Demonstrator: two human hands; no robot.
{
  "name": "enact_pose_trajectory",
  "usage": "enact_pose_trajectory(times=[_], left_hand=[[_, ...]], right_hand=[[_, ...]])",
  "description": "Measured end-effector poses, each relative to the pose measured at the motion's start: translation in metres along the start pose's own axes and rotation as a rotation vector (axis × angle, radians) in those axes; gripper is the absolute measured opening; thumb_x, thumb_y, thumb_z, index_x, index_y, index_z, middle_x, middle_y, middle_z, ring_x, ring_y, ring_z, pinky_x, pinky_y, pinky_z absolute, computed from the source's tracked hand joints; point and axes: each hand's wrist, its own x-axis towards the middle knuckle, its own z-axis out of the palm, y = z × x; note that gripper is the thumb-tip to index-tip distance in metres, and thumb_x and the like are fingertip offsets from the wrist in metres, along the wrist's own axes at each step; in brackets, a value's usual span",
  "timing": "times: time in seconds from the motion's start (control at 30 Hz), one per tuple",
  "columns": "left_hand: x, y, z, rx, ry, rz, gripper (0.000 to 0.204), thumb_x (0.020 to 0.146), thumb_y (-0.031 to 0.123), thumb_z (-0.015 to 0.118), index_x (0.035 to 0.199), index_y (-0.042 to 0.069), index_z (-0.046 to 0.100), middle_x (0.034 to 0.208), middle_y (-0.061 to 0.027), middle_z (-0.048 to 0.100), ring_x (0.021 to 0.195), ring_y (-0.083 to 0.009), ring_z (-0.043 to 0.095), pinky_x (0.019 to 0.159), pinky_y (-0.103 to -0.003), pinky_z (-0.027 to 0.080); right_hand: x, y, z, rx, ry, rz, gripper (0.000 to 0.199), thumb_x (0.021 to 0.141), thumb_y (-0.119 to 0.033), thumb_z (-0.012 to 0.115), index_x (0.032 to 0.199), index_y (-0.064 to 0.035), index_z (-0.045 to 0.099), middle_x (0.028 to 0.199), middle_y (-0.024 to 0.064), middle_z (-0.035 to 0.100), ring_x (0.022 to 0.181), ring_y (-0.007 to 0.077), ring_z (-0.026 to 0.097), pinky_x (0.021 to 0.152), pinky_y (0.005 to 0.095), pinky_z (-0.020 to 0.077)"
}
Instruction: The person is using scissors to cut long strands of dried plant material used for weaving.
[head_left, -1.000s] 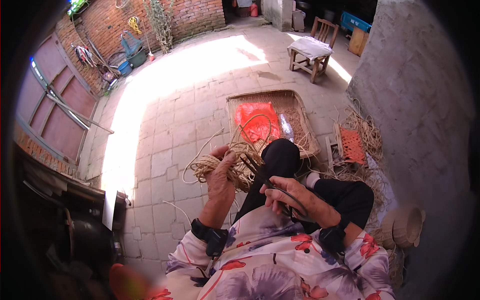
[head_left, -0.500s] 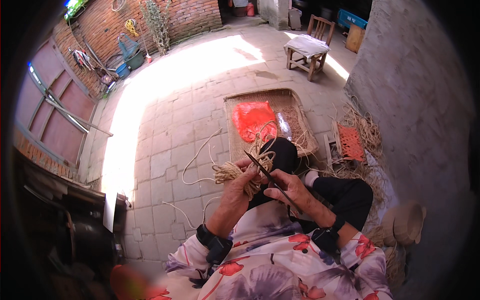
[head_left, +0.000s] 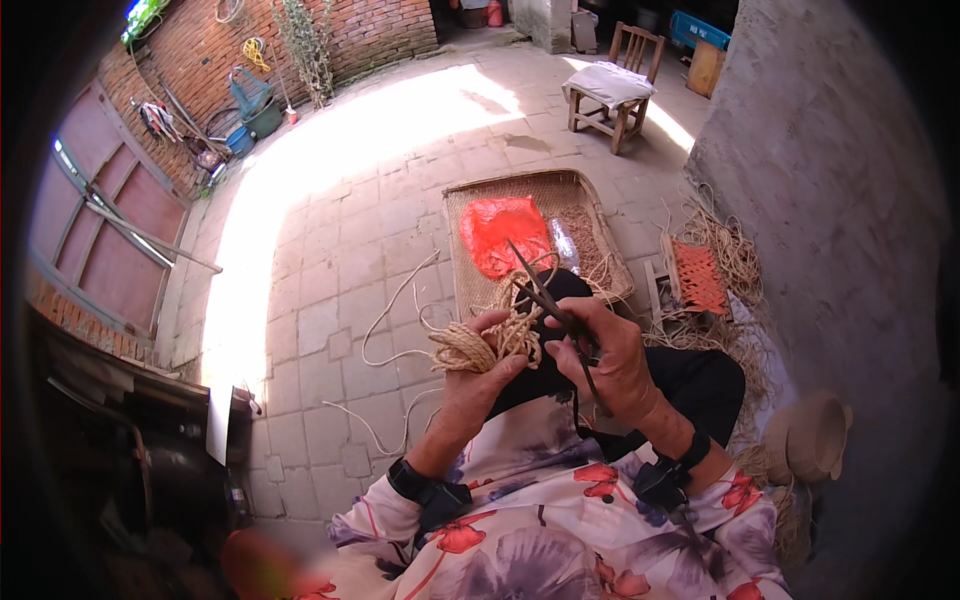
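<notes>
My left hand [head_left: 472,385] is closed round a bundle of tan braided cord [head_left: 462,350], whose coils bulge out on both sides of the thumb. Dark metal scissors [head_left: 545,300] are in my right hand [head_left: 612,365], with fingers and thumb at the handles. Their blades are spread apart and point away from me, just right of and beyond the bundle. Loose pale cord ends [head_left: 395,300] trail leftward over the paving. My black-trousered knee [head_left: 565,290] lies behind the scissors. The palm side of the left hand's grip is hidden.
Beyond my knee lies a shallow woven tray [head_left: 455,215] with a red plastic bag [head_left: 500,235] and brown loose material. To the right are an orange woven seat [head_left: 700,278], tangled cord [head_left: 735,255] and a tan round container [head_left: 805,438] by the grey wall. A wooden chair [head_left: 615,88] stands farther off.
The scissors' blades have gone from together to spread apart. My right hand has moved up and slightly right, turning the scissors more upright. The left hand still grips the cord bundle.
</notes>
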Motion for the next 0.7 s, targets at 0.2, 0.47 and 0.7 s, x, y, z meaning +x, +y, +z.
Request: enact_pose_trajectory(times=[0.2,0.47,0.7], left_hand=[[-0.007,0.006,-0.002,0.062,-0.227,-0.059,0.059,0.076,-0.005,0.062,0.128,0.004,0.035,0.096,-0.007,0.061,0.089,-0.0123,0.058,0.077,-0.025,0.047],[-0.016,0.018,0.0,0.124,-0.335,-0.119,0.057,0.076,-0.004,0.063,0.126,0.004,0.036,0.098,-0.0069,0.062,0.091,-0.0125,0.058,0.078,-0.025,0.047],[-0.009,0.027,-0.013,0.172,-0.381,-0.119,0.052,0.077,-0.001,0.065,0.123,0.004,0.043,0.094,-0.005,0.062,0.086,-0.011,0.058,0.073,-0.024,0.046]], right_hand=[[0.023,-0.003,-0.004,0.068,-0.038,-0.042,0.036,0.072,-0.001,0.064,0.106,-0.0053,0.052,0.074,0.006,0.054,0.061,0.0143,0.051,0.058,0.0256,0.0436],[0.028,0.026,0.005,0.112,-0.368,0.042,0.035,0.076,-0.004,0.063,0.109,-0.0044,0.052,0.087,0.0078,0.063,0.078,0.012,0.061,0.069,0.0244,0.0463],[0.019,0.036,0.01,-0.142,-0.253,-0.076,0.031,0.077,-0.01,0.06,0.106,-0.004,0.053,0.073,0.009,0.062,0.065,0.0224,0.063,0.06,0.0309,0.0496]])
